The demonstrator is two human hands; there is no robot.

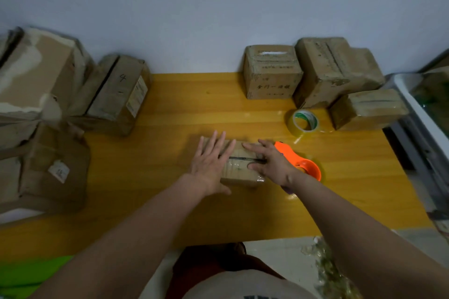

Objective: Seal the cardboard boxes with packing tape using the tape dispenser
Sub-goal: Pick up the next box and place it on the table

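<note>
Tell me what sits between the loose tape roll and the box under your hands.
Head view: bare yellow table lies between the tape roll and the small box. The orange dispenser lies off to the box's right.

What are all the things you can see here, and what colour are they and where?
small box: one, brown cardboard, middle of the table, under both hands
tape dispenser: one, orange, on the table just right of the small box
tape roll: one, clear with a green and white core, behind the dispenser
boxes on the right: four, brown, at the table's back right corner by the wall
boxes on the left: several, brown, piled at the left edge; exact count unclear
table: one, yellow wood
wall: pale grey-blue, behind the table
left hand: flat, fingers straight, on the small box
right hand: fingers spread, resting on the small box
</note>
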